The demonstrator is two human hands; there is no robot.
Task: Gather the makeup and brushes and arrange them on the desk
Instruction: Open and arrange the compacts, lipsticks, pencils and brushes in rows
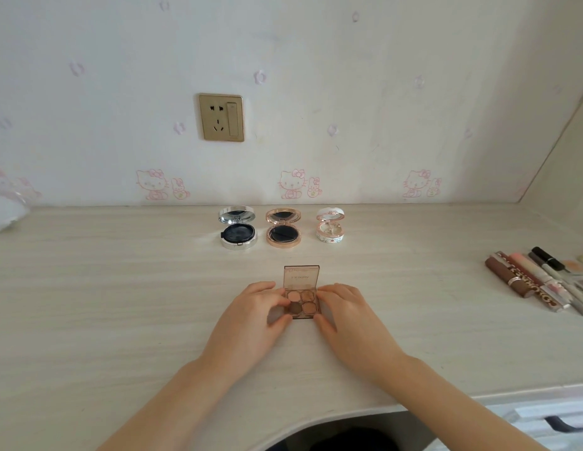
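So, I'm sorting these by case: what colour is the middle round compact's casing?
Rose gold, seen best in the head view on the middle compact.

1. Three open round compacts are counted at the back of the desk [88, 288]: a silver compact [237, 231], a rose-gold compact [283, 228] and a white patterned compact [330, 225]
2. One square eyeshadow palette [301, 296] is counted, and four shadow pans [307, 296] are counted inside it
3. Two hands are counted: a left hand [254, 315] and a right hand [352, 315]
4. At least five slim tubes are made out in the cluster of tubes [537, 278] at the right edge; an exact total cannot be given, since they overlap and are cut off by the frame
5. One wall socket [221, 117] is counted
6. Three cat-and-rabbit decals [162, 185] are counted in full along the foot of the wall
7. One desk is counted
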